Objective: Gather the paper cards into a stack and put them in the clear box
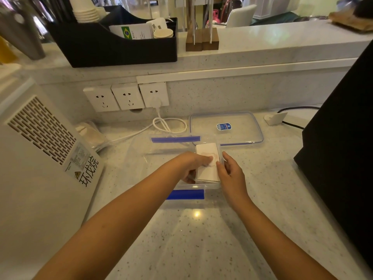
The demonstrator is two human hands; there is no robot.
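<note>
Head view, from the nearest edge outward: the clear box (187,191) sits on the counter (201,239) with its blue near clip facing the person, and both hands reach down into it. The left hand (194,164) lies over the left part of the card stack (207,164), its fingers (206,159) pressed flat on the top card and the thumb tucked under the stack's left side, so it is grasping the cards. The right hand (230,172) has its fingertips against the stack's right edge, steadying it; whether they pinch or only touch I cannot tell.

This looks like the placing step: the stack is gathered and sits inside the box walls, just beyond the near clip. Next, I judge, the cards must be laid flat on the box floor and both hands drawn out without fanning them.

The cards are white and squared up, with a faint pink drawing on top. Beyond the fingertips lies the box's lid (226,127).
</note>
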